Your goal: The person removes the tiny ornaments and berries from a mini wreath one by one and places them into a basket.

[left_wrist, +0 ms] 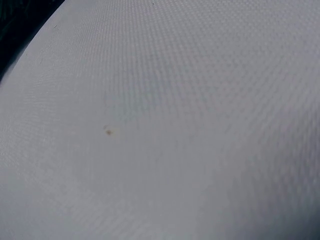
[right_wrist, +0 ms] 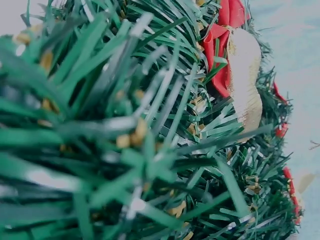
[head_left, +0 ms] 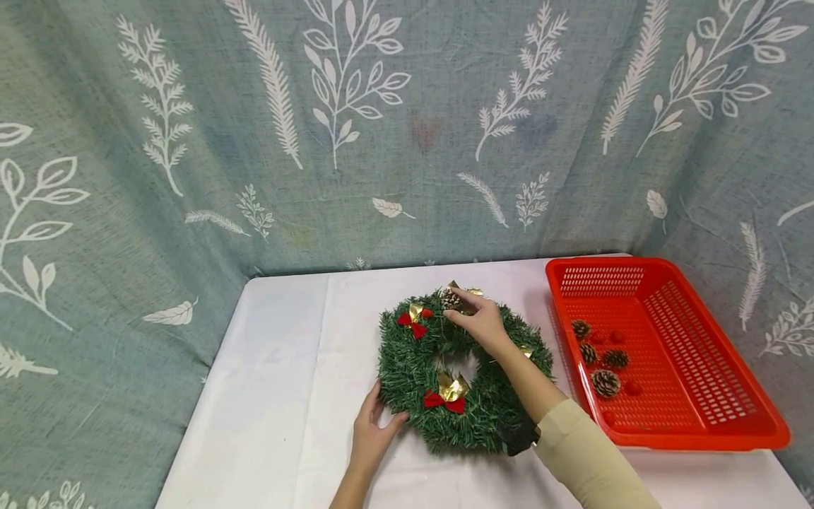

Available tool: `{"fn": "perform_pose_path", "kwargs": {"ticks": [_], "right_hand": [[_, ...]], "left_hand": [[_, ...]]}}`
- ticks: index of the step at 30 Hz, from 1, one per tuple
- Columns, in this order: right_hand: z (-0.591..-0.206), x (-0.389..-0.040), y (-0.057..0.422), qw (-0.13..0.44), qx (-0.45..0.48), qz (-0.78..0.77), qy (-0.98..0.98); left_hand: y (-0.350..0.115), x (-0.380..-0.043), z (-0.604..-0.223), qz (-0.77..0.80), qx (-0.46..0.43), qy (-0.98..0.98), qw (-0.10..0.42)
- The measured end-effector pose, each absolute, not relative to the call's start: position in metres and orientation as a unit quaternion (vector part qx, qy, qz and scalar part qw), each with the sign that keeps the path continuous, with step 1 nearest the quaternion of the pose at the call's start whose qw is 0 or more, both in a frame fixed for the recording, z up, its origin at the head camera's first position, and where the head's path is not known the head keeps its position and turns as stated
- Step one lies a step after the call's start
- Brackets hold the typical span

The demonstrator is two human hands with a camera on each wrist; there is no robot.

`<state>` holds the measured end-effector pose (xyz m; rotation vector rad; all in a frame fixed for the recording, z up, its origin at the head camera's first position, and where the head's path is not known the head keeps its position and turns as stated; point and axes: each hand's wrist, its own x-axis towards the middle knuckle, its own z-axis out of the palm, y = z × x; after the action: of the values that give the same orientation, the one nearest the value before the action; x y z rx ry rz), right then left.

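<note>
A green wreath (head_left: pixel 413 360) lies on the white-covered table, trimmed with red and gold bows. One bow (head_left: pixel 445 396) sits at its front, another (head_left: pixel 413 319) at its upper left. At the far side of the ring, my right hand (head_left: pixel 486 322) pinches a pine cone (head_left: pixel 452 300) between thumb and fingers, right at the greenery. My left hand (head_left: pixel 372 431) touches the wreath's near left edge with thumb and fingers spread. The right wrist view is filled by green tinsel (right_wrist: pixel 150 150) and a red and gold bow (right_wrist: pixel 235 70).
On the right stands a red plastic basket (head_left: pixel 668 424), with several pine cones (head_left: pixel 605 384) and small red balls (head_left: pixel 632 387) along its left side. White cloth (head_left: pixel 273 396) covers the table. A leaf-patterned curtain (head_left: pixel 432 233) hangs behind and at both sides.
</note>
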<state>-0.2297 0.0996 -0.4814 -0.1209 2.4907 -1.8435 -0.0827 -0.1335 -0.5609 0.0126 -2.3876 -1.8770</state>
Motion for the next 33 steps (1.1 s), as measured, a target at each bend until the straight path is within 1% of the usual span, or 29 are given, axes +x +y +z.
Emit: {"fn": "perform_pose_path", "kwargs": {"ticks": [10,15,17,22,24,28,33], "right_hand": [[-0.468,-0.218,0.113,-0.017,-0.013,-0.628,0.778],[-0.462,-0.214,0.117,-0.018,-0.011,-0.645,0.764],[-0.460,-0.212,0.119,-0.018,-0.010,-0.647,0.762],[-0.456,-0.206,0.122,-0.022,-0.008,-0.644,0.765],[-0.454,-0.203,0.123,-0.018,-0.010,-0.645,0.764],[-0.451,-0.197,0.127,-0.003,-0.016,-0.654,0.756],[-0.451,-0.189,0.134,0.009,-0.031,-0.648,0.761]], "left_hand": [[-0.132,-0.081,-0.558,-0.615,0.001,-0.786,0.060],[-0.133,-0.082,-0.561,-0.606,-0.013,-0.792,0.076],[-0.134,-0.085,-0.569,-0.607,-0.013,-0.790,0.085],[-0.138,-0.090,-0.594,-0.611,-0.002,-0.787,0.086],[-0.139,-0.090,-0.596,-0.605,-0.001,-0.792,0.086],[-0.138,-0.089,-0.588,-0.606,-0.005,-0.791,0.085],[-0.135,-0.084,-0.566,-0.610,-0.006,-0.790,0.064]]}}
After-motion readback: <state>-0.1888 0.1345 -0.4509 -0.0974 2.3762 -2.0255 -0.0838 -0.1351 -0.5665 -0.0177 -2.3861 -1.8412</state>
